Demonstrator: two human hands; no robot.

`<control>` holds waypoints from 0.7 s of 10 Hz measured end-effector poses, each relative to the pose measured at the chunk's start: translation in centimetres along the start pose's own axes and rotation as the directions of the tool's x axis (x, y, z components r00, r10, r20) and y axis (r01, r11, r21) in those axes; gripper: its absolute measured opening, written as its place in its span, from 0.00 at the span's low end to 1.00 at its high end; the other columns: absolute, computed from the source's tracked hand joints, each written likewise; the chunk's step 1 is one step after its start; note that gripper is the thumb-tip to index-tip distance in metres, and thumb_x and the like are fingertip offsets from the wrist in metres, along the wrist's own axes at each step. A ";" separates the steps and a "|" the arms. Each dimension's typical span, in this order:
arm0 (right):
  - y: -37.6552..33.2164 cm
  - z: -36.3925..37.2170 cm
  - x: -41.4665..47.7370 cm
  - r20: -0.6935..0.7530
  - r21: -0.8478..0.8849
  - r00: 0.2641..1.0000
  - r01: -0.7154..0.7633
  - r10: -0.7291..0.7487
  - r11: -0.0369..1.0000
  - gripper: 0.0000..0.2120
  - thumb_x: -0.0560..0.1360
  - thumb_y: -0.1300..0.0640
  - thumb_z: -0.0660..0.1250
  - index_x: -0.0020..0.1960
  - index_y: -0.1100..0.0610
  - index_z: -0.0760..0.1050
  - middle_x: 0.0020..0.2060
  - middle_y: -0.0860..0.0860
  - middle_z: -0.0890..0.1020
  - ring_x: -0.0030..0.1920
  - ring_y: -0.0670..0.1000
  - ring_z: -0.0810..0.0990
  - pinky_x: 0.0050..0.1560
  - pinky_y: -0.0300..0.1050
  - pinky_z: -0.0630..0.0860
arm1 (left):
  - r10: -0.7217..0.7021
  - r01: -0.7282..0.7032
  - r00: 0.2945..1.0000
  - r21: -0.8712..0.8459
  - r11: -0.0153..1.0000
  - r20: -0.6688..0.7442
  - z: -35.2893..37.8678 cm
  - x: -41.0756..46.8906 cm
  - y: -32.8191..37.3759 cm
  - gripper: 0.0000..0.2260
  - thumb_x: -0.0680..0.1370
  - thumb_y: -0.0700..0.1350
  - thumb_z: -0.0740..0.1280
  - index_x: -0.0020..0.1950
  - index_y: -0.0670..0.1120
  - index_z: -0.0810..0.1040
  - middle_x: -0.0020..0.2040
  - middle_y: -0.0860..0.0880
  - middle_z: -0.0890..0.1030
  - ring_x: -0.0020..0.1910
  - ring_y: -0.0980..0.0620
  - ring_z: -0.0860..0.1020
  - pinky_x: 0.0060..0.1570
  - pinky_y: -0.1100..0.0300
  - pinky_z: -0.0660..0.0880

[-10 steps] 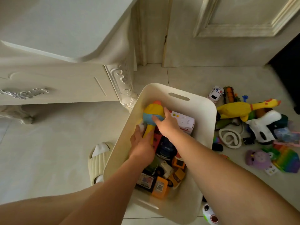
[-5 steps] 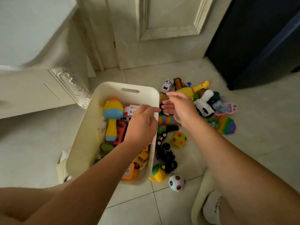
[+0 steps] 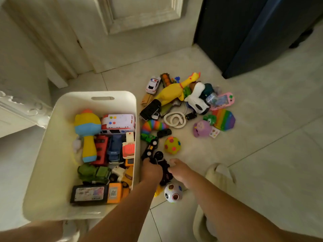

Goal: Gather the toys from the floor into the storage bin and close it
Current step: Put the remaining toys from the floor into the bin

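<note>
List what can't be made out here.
Head view:
- black toy cars: mostly covered by left hand and right hand; right hand's grip unclear.
- yellow toy: mostly hidden behind the left forearm.
- storage bin lid: not in view.
- orange box label: too small to read.

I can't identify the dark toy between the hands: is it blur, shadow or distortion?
Head view: dim light, no glare; the dark toy cars at the left hand and right hand merge into one shadowy mass, slightly soft; wide-angle lens bows the storage bin walls.
</note>
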State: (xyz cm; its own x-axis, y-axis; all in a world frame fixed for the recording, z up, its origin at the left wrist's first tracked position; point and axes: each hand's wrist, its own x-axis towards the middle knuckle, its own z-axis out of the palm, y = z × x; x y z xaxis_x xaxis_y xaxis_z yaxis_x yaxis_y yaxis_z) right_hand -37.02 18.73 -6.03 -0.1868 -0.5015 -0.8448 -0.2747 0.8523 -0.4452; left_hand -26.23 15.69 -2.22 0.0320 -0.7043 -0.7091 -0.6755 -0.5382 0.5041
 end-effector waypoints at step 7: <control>0.3 -5.0 0.1 0.267 0.805 0.962 -0.190 -0.057 0.562 0.18 0.74 0.69 0.52 0.58 0.58 0.74 0.53 0.62 0.78 0.50 0.59 0.76 0.48 0.54 0.75 | 0.198 -0.091 0.945 0.374 0.923 -0.259 0.7 5.3 2.7 0.18 0.81 0.39 0.57 0.70 0.40 0.64 0.67 0.42 0.70 0.65 0.45 0.70 0.66 0.55 0.65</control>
State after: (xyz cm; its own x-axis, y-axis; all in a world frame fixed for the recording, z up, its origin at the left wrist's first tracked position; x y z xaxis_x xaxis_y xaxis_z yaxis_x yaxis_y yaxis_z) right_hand -41.86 18.15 -4.74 0.0873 -0.4914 -0.8666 0.6409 0.6937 -0.3288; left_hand -28.40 10.83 -5.00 0.0875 -0.8923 -0.4428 -0.9020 -0.2596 0.3449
